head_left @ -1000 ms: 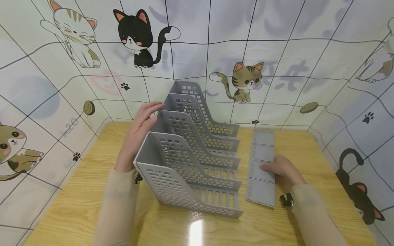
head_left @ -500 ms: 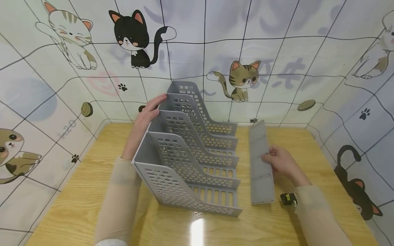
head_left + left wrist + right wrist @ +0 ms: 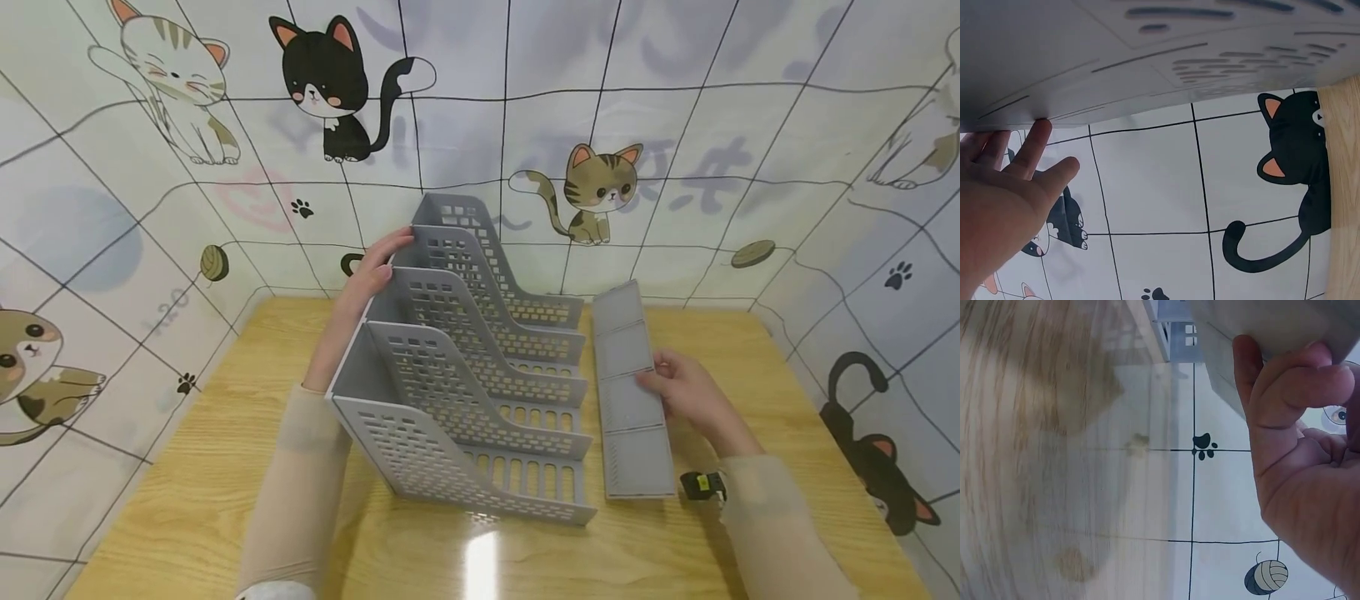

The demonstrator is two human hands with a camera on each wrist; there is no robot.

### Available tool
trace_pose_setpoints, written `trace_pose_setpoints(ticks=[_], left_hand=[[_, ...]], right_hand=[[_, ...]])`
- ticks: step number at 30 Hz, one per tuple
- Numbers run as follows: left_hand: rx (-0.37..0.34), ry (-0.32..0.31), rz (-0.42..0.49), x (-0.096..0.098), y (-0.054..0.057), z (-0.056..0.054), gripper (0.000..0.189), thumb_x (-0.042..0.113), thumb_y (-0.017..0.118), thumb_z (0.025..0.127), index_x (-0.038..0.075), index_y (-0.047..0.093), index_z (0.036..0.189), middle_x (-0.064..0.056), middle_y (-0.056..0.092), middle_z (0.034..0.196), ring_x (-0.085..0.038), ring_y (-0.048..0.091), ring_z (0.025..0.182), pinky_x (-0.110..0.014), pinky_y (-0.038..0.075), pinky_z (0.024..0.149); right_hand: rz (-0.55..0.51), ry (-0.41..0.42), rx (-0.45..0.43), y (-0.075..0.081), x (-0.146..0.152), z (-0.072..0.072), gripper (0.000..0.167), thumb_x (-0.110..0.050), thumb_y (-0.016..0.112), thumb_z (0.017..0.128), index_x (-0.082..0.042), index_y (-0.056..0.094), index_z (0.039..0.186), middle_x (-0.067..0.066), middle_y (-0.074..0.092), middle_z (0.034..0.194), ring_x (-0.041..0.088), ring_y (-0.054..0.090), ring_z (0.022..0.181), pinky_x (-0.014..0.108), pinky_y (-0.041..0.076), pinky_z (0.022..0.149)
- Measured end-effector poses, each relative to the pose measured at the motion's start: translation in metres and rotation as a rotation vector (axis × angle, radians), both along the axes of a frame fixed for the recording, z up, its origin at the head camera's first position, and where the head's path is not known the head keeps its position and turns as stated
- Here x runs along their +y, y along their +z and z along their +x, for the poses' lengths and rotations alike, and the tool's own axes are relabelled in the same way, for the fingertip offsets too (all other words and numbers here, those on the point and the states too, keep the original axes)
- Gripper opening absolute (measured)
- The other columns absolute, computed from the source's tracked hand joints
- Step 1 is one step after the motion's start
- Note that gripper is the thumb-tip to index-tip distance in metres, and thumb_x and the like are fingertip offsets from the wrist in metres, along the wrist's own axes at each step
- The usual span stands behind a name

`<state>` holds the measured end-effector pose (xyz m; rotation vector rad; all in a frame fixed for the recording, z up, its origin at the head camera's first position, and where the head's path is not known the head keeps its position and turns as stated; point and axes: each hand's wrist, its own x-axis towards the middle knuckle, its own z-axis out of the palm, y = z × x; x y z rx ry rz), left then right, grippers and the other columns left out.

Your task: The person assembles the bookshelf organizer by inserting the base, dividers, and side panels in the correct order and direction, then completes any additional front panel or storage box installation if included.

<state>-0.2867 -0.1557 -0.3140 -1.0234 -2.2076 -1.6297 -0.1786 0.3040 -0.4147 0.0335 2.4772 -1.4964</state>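
Note:
A grey plastic file rack (image 3: 420, 367) with several upright perforated dividers stands on the wooden table, its low open side facing right. My left hand (image 3: 366, 279) rests straight fingers against the rack's tall back, near its top edge; in the left wrist view the fingertips touch the smooth grey back wall (image 3: 1029, 62). Right of the rack, my right hand (image 3: 686, 396) pinches the right edge of a long grey panel (image 3: 633, 396) marked off in several sections, thumb on top. The panel is tilted, its far end raised. From below, the right wrist view shows curled fingers (image 3: 1279, 419) under it.
The wooden table (image 3: 750, 358) meets a cloth wall (image 3: 465, 142) printed with cats and grid lines at the back and both sides. A small black device (image 3: 702, 485) sits at the right wrist. A narrow strip of table separates rack and panel.
The panel lay flat a second ago; my right hand has raised and tipped it, its far end now further left. My left hand has slid slightly further along the rack's back.

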Motion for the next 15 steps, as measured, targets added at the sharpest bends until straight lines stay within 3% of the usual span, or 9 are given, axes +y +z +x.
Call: trace_pose_setpoints(ticks=[4,9,12,15], left_hand=[[-0.043,-0.023,0.059,0.001,-0.006,-0.003,0.127,0.088,0.051,0.082,-0.028,0.036,0.131,-0.049,0.027,0.148,-0.059,0.02,0.146,-0.039,0.017,0.125],[-0.136,-0.047,0.103,0.0,-0.006,0.003,0.119,0.079,0.056,0.087,-0.026,0.032,0.136,-0.045,0.021,0.155,-0.052,0.012,0.152,-0.035,0.013,0.125],[-0.171,-0.018,0.08,-0.002,-0.002,0.016,0.083,0.053,0.051,0.102,-0.02,0.04,0.141,-0.029,0.028,0.163,-0.036,0.018,0.156,-0.035,0.017,0.124],[-0.192,0.028,0.066,-0.002,0.002,0.028,0.052,0.023,0.042,0.107,-0.005,0.045,0.151,-0.008,0.035,0.165,-0.02,0.025,0.155,-0.033,0.021,0.123]], right_hand=[[-0.009,-0.002,0.016,0.007,0.001,0.003,0.029,-0.014,0.056,0.104,0.01,0.052,0.12,0.013,0.075,0.091,0.014,0.067,0.066,0.032,0.054,0.052],[0.037,-0.007,0.059,0.019,-0.001,0.006,0.037,-0.015,0.053,0.105,0.013,0.052,0.129,0.02,0.073,0.102,0.016,0.07,0.079,0.032,0.059,0.066],[0.083,-0.009,0.101,0.029,-0.004,0.007,0.036,-0.016,0.053,0.106,0.012,0.055,0.128,0.024,0.072,0.105,0.02,0.071,0.083,0.034,0.06,0.071],[0.13,-0.02,0.133,0.038,-0.009,0.007,0.034,-0.017,0.053,0.105,0.01,0.057,0.127,0.025,0.072,0.106,0.021,0.071,0.083,0.033,0.059,0.07]])
